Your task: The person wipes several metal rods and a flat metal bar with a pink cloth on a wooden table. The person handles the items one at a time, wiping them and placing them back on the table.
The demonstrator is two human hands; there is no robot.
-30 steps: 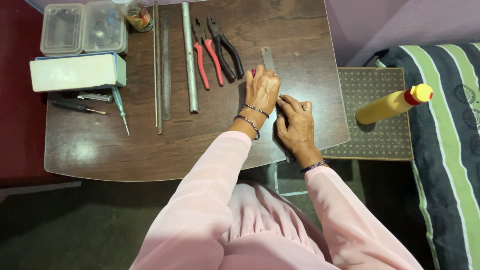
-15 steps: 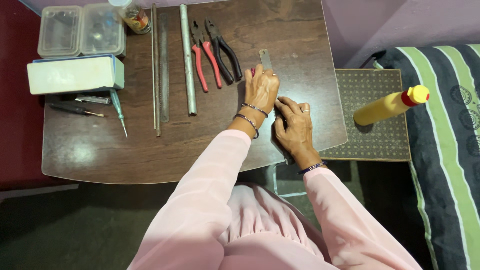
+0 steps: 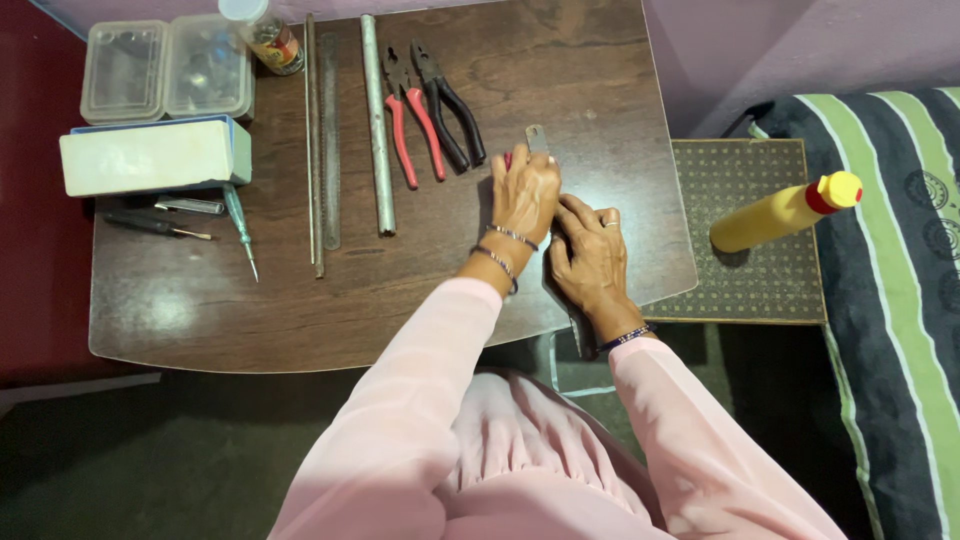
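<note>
The left hand presses down on a flat metal strip, fingers closed over it, so it stays put on the tabletop. The right hand lies flat beside it, fingers spread, steadying the strip too.

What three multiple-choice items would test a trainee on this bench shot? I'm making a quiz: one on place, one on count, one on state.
1. Where does the yellow bottle lie?
A. on the dotted mat
B. on the wooden table
C. in a clear box
2. How many pliers lie on the table?
A. one
B. two
C. four
3. The left hand is:
A. raised in the air
B. pressed on a flat metal strip
C. holding the bottle
Key: 1 A, it rests on the mat; 2 B, red pliers and black pliers; 3 B, the strip pokes out beyond its fingers.
</note>
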